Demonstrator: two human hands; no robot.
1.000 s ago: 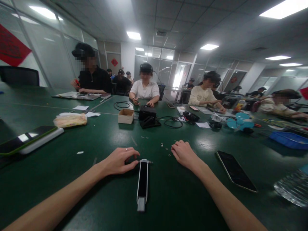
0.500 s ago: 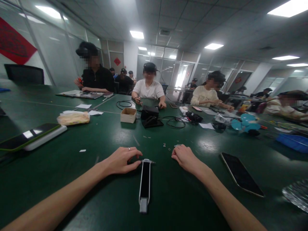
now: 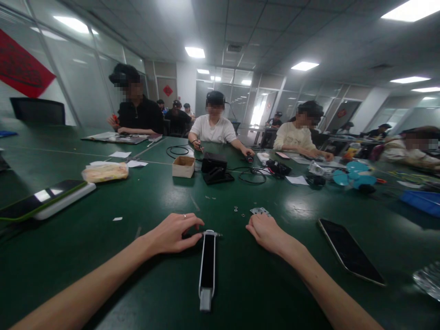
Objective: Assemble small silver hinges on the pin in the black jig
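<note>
My left hand rests on the green table with thumb and index finger apart, a ring on one finger. Its thumb tip is at the end of a thin metal rod, which crosses the top of a slim white-edged device with a black face and a grey block at its near end. My right hand lies to the right with its fingers curled together; what they hold, if anything, is hidden. Just beyond it is a small grey perforated metal plate. Small nuts lie between my hands.
A phone lies right of my right arm, a clear ribbed object beyond it. Ahead stand an open box and a black stand. At left are a green-edged phone and a wrapped packet. Several people sit around.
My right hand has drawn slightly back, showing more of the metal plate. My left hand stays beside the device. The person opposite has reached a hand sideways toward my right.
</note>
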